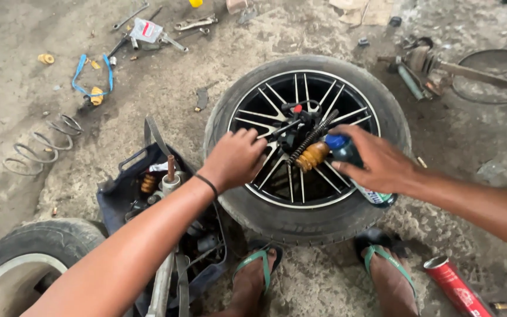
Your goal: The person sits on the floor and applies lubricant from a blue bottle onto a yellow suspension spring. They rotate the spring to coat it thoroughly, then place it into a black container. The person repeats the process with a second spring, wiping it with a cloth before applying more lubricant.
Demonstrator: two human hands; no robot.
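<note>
A car wheel (300, 217) with a black multi-spoke rim lies flat on the concrete floor. On the rim rests a black metal part with a threaded rod (314, 135) and an orange rubber bump stop (312, 155). My left hand (234, 157) grips the black part on its left side. My right hand (377, 159) holds a spray can (353, 170) with a blue top, its nozzle pointed at the orange bump stop.
A dark tool bag (130, 194) with parts lies left of the wheel. Another tyre (24, 258) sits bottom left, coil springs (42, 144) further left. Tools (148, 32) lie at the top, an axle shaft (459, 73) top right, a red can (456, 287) bottom right. My sandalled feet (324, 270) stand below the wheel.
</note>
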